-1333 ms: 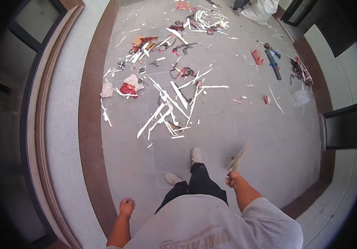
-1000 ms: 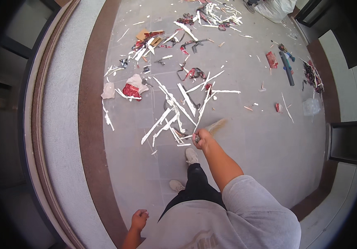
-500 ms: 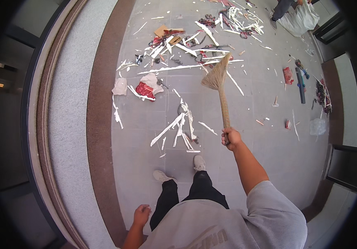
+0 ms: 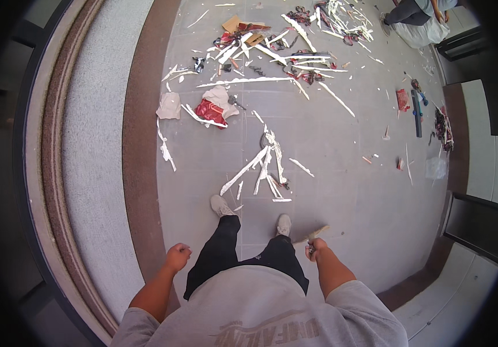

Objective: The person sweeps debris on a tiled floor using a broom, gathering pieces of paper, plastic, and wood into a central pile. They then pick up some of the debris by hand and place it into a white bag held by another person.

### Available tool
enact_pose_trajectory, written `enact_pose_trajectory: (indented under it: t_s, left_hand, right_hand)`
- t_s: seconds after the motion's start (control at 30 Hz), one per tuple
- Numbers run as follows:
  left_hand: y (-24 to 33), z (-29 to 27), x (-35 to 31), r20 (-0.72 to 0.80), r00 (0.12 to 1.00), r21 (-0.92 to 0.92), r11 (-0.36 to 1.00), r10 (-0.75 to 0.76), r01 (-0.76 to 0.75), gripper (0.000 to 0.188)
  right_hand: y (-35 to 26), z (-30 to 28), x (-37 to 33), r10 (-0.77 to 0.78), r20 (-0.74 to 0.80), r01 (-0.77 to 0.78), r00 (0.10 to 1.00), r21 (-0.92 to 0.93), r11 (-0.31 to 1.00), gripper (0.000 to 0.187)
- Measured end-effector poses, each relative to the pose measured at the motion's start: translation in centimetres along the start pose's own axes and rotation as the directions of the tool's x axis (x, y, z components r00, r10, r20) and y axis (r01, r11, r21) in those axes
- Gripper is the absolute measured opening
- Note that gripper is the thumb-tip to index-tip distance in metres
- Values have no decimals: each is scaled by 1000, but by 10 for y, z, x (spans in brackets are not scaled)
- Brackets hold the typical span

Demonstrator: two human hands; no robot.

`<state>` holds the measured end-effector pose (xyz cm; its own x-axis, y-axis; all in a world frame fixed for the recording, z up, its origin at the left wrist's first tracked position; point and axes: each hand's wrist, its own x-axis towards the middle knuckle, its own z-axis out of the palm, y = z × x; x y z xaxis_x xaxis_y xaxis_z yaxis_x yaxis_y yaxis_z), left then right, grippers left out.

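My right hand [image 4: 316, 249] is closed round the handle of a straw broom [image 4: 314, 233], low beside my right leg. The broom is seen end-on, its bristle end just past my fingers, and most of its length is hidden. My left hand [image 4: 178, 255] hangs at my left side, fingers loosely curled with nothing in them. Ahead of my shoes, a small heap of white strips [image 4: 266, 159] with dark scraps lies on the grey floor [image 4: 341, 179]. Beyond it, crumpled red and pale wrapping [image 4: 213, 111] lies to the left.
A large heap of strips, cardboard [image 4: 254, 39] and dark scraps spreads at the far side. On the right lie a dark bar [image 4: 416, 113], a red packet [image 4: 402, 99] and a clear bag [image 4: 436, 168]. At the far right, another person [image 4: 409, 13] is beside a white sack [image 4: 422, 33].
My right hand has brought the broom from stretched out ahead down beside my right leg. My left hand has moved forward and left. My left foot has stepped forward.
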<state>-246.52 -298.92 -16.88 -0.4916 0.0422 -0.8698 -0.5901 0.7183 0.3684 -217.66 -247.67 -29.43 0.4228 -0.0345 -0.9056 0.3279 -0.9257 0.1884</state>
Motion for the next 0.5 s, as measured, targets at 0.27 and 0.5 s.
enact_pose_trajectory:
  t_s: [0.27, 0.5]
  left_hand:
    - [1, -68, 26, -45, 999, -263, 965, -31, 19, 23]
    - [-43, -69, 19, 54, 990, -185, 973, -128, 135, 20]
  right_hand:
    - [-72, 304, -176, -221, 414, 130, 883, 237, 963, 10]
    - [-144, 332, -279, -415, 550, 449, 724, 81, 890, 10]
